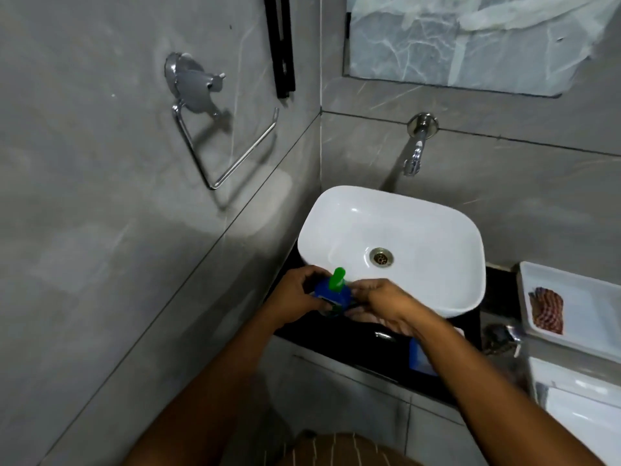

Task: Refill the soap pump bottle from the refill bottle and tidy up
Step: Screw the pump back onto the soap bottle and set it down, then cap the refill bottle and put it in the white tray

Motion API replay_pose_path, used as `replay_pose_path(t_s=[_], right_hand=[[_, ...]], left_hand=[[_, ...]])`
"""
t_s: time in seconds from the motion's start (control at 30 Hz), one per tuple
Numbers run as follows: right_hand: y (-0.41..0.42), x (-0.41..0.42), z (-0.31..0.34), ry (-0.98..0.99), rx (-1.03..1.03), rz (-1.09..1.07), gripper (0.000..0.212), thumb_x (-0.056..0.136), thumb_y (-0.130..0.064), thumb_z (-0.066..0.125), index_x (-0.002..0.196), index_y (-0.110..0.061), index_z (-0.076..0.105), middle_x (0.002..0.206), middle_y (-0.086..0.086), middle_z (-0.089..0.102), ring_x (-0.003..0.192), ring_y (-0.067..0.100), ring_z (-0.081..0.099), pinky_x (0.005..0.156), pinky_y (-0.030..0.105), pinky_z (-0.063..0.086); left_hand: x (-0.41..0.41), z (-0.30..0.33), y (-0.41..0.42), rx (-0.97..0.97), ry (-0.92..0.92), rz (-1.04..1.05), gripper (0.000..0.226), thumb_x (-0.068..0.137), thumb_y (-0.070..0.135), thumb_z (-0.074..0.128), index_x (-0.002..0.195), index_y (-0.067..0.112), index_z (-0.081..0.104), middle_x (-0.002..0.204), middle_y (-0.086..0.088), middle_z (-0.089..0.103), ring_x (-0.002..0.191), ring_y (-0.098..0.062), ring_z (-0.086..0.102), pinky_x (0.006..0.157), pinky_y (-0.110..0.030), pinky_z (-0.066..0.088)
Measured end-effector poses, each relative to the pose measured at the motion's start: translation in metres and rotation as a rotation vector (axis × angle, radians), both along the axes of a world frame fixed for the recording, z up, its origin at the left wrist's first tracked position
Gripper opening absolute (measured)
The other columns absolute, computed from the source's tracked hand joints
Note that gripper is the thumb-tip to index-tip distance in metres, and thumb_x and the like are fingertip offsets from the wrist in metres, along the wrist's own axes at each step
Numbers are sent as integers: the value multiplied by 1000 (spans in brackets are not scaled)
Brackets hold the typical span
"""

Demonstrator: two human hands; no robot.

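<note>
Soap pump bottle (331,295), lower centre, gripped by left hand (295,297) for steadying; right hand (386,304) closed at green pump (337,279), likely unscrewing.

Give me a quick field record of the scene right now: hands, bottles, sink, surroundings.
left hand: gripping the blue soap pump bottle from its left side
right hand: fingers at the bottle's right side
pump head: green, still on the bottle
bottle location: at the front-left rim of the white basin, over the black counter
second blue item: on the counter, partly hidden by the right forearm, identity unclear
wall tap: no water visible
</note>
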State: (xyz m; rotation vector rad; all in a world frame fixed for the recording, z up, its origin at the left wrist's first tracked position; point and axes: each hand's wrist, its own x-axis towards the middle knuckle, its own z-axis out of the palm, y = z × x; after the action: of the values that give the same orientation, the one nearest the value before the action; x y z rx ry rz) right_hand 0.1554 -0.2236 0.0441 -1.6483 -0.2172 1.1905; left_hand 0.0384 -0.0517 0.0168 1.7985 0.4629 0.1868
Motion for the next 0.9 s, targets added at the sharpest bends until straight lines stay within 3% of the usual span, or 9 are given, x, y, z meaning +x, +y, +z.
replay_pose_path(t_s=[0.1,0.27,0.37,0.53,0.63,0.73,0.8,0.9], right_hand=[[26,-19,-38,206,113,-145,27,100,-1,47,121,-1,64,104,14,74,88,31,72,78,34,62],[71,-35,-74,222,76,-247,30,101,-4,47,127,2,60,124,24,64,112,38,64,93,43,54],[87,-37,-87,185,38,-278,28,99,-4,50,124,2,62,124,25,65,113,38,64,95,45,54],[97,-43,-104,193,-19,-319,27,98,-4,53,123,0,63,122,23,66,109,35,66,82,38,57],[97,-44,-112,201,-22,-347,26,98,-6,54,121,-1,65,122,22,67,109,34,66,88,40,57],[98,-46,-113,213,-11,-378,25,97,-8,56,120,-4,65,120,19,67,107,32,67,88,39,57],[94,-50,-111,226,-8,-403,22,97,-9,58,118,-7,64,113,16,67,99,29,68,81,36,59],[71,-61,-109,226,-18,-387,23,93,-7,64,116,-5,62,93,11,68,79,23,65,55,24,57]], left_hand=[[-11,-24,19,28,58,55,59,59,-23,82,101,16,67,105,-9,72,100,-20,67,90,-41,58],[-17,-55,46,11,139,121,51,68,-25,74,113,-5,64,114,-25,69,104,-28,63,93,-49,55],[-19,-64,54,-24,152,154,51,69,-24,74,115,-6,62,110,-19,68,102,-26,62,92,-48,55],[-26,-78,59,-66,174,155,54,66,-26,75,113,-3,62,106,-13,66,99,-25,62,87,-40,54],[-27,-84,60,-79,175,146,53,67,-24,74,111,3,63,106,-12,67,100,-24,63,83,-33,53],[-27,-85,59,-105,159,160,54,69,-25,74,115,1,61,112,-15,66,105,-27,62,89,-39,54],[-28,-88,57,-136,150,174,59,68,-26,75,117,3,58,115,-16,64,106,-27,61,91,-38,53],[-37,-97,49,-233,153,270,72,68,-32,70,132,-7,47,127,-18,57,113,-28,56,91,-39,52]])
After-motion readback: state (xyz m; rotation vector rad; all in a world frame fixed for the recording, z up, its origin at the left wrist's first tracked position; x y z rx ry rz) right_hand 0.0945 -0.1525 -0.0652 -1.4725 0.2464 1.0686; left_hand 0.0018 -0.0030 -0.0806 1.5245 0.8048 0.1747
